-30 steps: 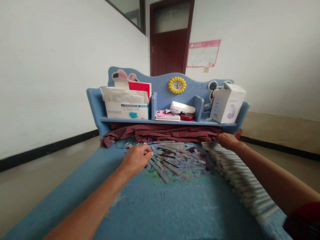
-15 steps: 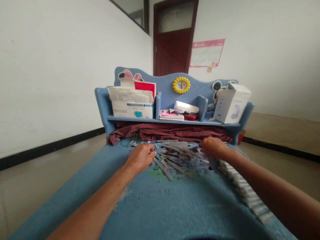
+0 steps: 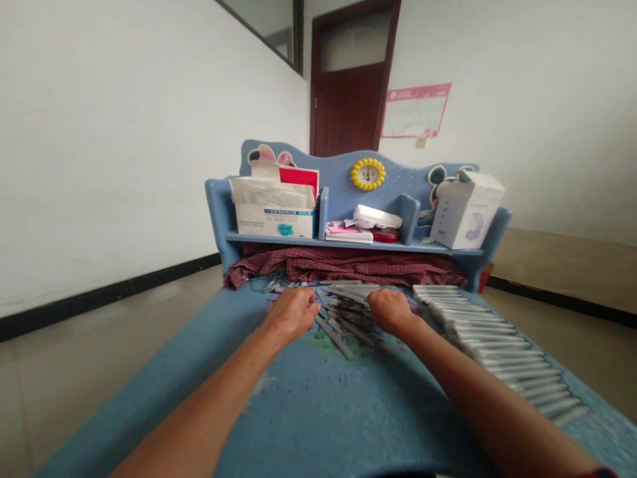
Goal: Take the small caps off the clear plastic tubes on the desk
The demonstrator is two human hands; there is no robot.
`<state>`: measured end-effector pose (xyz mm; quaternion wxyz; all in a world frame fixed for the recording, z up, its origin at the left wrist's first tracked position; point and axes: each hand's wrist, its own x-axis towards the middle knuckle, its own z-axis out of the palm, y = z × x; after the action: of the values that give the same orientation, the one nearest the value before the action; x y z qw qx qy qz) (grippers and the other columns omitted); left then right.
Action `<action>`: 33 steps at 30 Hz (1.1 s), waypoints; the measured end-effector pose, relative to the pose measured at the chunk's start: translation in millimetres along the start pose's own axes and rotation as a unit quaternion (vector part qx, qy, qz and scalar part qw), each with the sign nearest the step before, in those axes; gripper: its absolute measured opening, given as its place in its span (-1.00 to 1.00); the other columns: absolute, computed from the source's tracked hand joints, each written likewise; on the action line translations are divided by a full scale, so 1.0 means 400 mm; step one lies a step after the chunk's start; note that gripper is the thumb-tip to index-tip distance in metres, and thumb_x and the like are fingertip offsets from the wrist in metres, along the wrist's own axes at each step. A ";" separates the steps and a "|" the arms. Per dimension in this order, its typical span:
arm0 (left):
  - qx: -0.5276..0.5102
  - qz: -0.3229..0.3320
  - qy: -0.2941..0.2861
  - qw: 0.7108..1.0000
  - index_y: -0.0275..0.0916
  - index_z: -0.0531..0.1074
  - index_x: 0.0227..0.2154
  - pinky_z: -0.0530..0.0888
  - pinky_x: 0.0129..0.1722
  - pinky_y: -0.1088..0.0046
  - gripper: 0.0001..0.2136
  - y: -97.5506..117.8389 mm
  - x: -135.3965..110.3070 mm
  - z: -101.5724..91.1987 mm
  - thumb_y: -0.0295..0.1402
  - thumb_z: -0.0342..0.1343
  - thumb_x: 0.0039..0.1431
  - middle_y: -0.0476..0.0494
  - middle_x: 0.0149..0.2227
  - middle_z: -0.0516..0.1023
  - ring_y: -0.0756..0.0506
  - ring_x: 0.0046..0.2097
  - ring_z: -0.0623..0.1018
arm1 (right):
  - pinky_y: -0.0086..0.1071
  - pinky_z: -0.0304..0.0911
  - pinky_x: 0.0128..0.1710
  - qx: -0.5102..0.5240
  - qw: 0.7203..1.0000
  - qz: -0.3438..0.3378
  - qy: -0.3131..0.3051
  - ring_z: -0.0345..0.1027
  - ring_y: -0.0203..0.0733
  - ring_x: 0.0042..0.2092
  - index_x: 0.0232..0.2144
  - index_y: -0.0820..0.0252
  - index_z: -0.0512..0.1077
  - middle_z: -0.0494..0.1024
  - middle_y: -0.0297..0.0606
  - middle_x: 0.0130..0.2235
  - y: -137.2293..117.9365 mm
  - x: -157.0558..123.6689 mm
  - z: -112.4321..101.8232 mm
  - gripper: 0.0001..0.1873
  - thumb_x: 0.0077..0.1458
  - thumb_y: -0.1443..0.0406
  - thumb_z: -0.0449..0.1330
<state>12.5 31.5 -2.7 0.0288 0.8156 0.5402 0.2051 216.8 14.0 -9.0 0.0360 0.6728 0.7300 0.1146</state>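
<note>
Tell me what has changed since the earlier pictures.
The right hand has moved left, from the far end of the row of slim sticks to the loose pile. Whether its fingers hold anything is unclear. The left hand stays at the pile's left edge; the cloth and clock are unchanged.

"What's on the shelf [image 3: 336, 182]?"

"Left bay: a mask box [image 3: 253, 222], with a red sheet [image 3: 304, 176] sticking up at its back. Middle: pale booklets [image 3: 349, 236] beside a red tin [image 3: 385, 236]. A white case [image 3: 378, 216] is on or behind those; I can't tell which."

"And the right?"

"A white box [image 3: 465, 212], upright, partly covering a mouse cutout [image 3: 436, 176]."

"That yellow ring?"

"A clock [image 3: 367, 174], on the back panel above the middle bay."

"Below the shelf?"

"A red checked cloth [image 3: 353, 267], bunched lengthwise."

"Further back?"

"A dark red door [image 3: 348, 106] under a glass pane [image 3: 355, 43], and a pink-edged poster [image 3: 417, 113] on the wall [image 3: 537, 113]."
</note>
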 end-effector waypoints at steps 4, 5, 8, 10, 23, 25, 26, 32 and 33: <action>-0.004 0.002 0.005 1.000 -0.23 0.40 -0.52 0.22 -0.49 0.55 -0.84 -0.006 0.000 0.005 -0.28 -0.01 -0.01 -0.05 -0.55 0.48 -0.01 -0.46 0.45 | -0.27 0.26 -0.22 0.009 1.000 0.016 -0.012 0.40 -0.06 -0.16 -0.22 0.31 0.42 0.50 0.06 -0.24 -0.002 0.016 0.013 -0.68 -0.01 0.46 -0.03; -0.004 0.002 0.005 1.000 -0.23 0.40 -0.52 0.22 -0.49 0.55 -0.84 -0.006 -0.001 0.004 -0.28 -0.01 -0.01 -0.05 -0.55 0.48 -0.01 -0.46 0.45 | -0.29 0.25 -0.21 0.011 1.000 0.019 -0.016 0.40 -0.07 -0.16 -0.21 0.31 0.42 0.50 0.07 -0.23 -0.001 0.021 0.017 -0.68 -0.01 0.46 -0.03; -0.002 -0.002 -0.002 1.000 -0.23 0.40 -0.52 0.22 -0.49 0.55 -0.85 0.000 -0.004 -0.002 -0.29 -0.01 -0.01 -0.05 -0.55 0.48 -0.02 -0.46 0.45 | -0.31 0.26 -0.21 0.018 0.999 0.029 -0.026 0.40 -0.10 -0.16 -0.19 0.30 0.41 0.49 0.05 -0.22 0.004 0.033 0.026 -0.67 0.00 0.45 -0.04; 0.002 -0.002 -0.007 1.000 -0.23 0.40 -0.52 0.21 -0.50 0.55 -0.85 0.005 -0.006 -0.006 -0.30 -0.01 -0.02 -0.05 -0.56 0.48 -0.02 -0.46 0.45 | -0.33 0.27 -0.23 0.022 0.999 0.032 -0.030 0.40 -0.10 -0.17 -0.19 0.28 0.41 0.50 0.02 -0.22 0.010 0.037 0.030 -0.67 0.00 0.44 -0.04; 0.005 0.002 -0.035 0.999 -0.24 0.37 -0.55 0.19 -0.51 0.56 -0.86 0.007 -0.007 -0.010 -0.32 -0.01 0.00 -0.01 -0.62 0.43 0.00 -0.51 0.41 | -0.32 0.27 -0.27 0.054 0.998 0.001 -0.032 0.41 -0.05 -0.20 -0.24 0.36 0.40 0.50 0.02 -0.25 0.043 0.007 0.034 -0.71 0.01 0.36 -0.01; 0.008 0.002 -0.033 0.999 -0.24 0.37 -0.53 0.19 -0.51 0.55 -0.86 0.006 -0.006 -0.008 -0.32 -0.02 0.00 -0.01 -0.61 0.43 0.00 -0.50 0.40 | -0.29 0.27 -0.27 0.053 0.998 -0.012 -0.026 0.41 -0.03 -0.21 -0.25 0.38 0.41 0.50 0.05 -0.27 0.044 -0.009 0.022 -0.71 -0.01 0.39 -0.02; 0.007 0.003 -0.031 0.999 -0.24 0.37 -0.53 0.18 -0.51 0.55 -0.86 0.005 -0.006 -0.007 -0.32 -0.03 0.00 -0.02 -0.60 0.43 0.00 -0.50 0.40 | -0.28 0.26 -0.27 0.052 0.998 -0.018 -0.023 0.41 -0.02 -0.21 -0.26 0.38 0.41 0.50 0.06 -0.27 0.045 -0.020 0.014 -0.72 -0.01 0.40 -0.02; -0.016 0.026 -0.026 0.999 -0.24 0.37 -0.53 0.19 -0.52 0.54 -0.83 0.002 -0.006 0.001 -0.30 -0.06 0.02 0.00 -0.62 0.40 0.00 -0.52 0.38 | -0.30 0.20 -0.37 0.050 0.997 -0.056 0.016 0.43 -0.03 -0.32 -0.34 0.30 0.38 0.51 -0.01 -0.37 0.068 -0.115 -0.029 -0.75 0.02 0.37 -0.07; -0.020 0.030 -0.029 0.999 -0.24 0.37 -0.52 0.19 -0.53 0.54 -0.82 0.003 -0.007 0.002 -0.29 -0.06 0.02 0.01 -0.62 0.39 0.00 -0.53 0.37 | -0.34 0.17 -0.41 0.057 0.996 -0.060 0.022 0.43 -0.06 -0.35 -0.33 0.28 0.37 0.51 -0.04 -0.40 0.072 -0.131 -0.028 -0.76 0.03 0.36 -0.07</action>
<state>12.7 28.8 -3.8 0.0552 0.8363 0.5103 0.1928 247.5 -37.1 2.8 -0.0115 0.6261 0.7750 0.0853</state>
